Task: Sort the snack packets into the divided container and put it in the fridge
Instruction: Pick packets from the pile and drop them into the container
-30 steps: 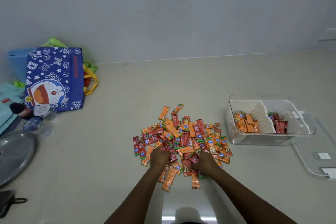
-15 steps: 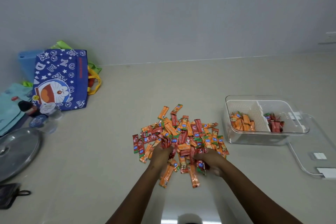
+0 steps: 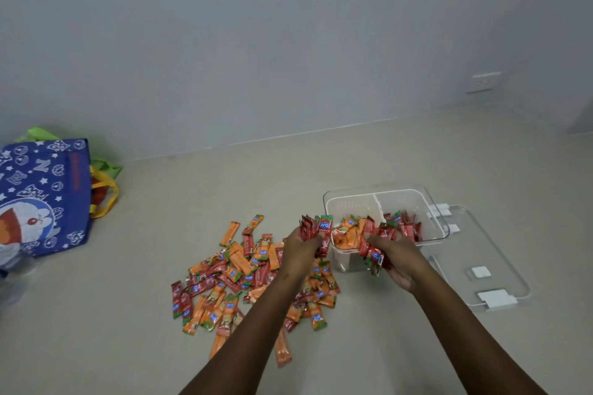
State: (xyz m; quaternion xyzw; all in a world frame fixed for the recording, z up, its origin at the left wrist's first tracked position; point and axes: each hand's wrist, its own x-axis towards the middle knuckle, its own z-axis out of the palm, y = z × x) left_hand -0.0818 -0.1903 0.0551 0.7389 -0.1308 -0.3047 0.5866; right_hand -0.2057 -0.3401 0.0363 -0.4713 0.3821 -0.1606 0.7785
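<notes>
A pile of orange and red snack packets (image 3: pixel 237 276) lies on the beige surface. The clear divided container (image 3: pixel 349 199) stands to its right, with orange packets (image 3: pixel 348 234) in the left compartment and red packets (image 3: pixel 406 228) in the right one. My left hand (image 3: pixel 300 248) grips a bunch of red packets (image 3: pixel 317 228), lifted above the pile just left of the container. My right hand (image 3: pixel 398 255) grips another bunch of red packets (image 3: pixel 372 253) at the container's front wall.
The container's clear lid (image 3: pixel 481 253) lies flat to its right. A blue cartoon bag (image 3: pixel 41 199) with yellow handles sits at the far left. A wall with a socket (image 3: pixel 484 82) closes off the back.
Both hands rose out of the pile with red packets and moved right toward the container. The view swung right, so the bag now sits at the left edge.
</notes>
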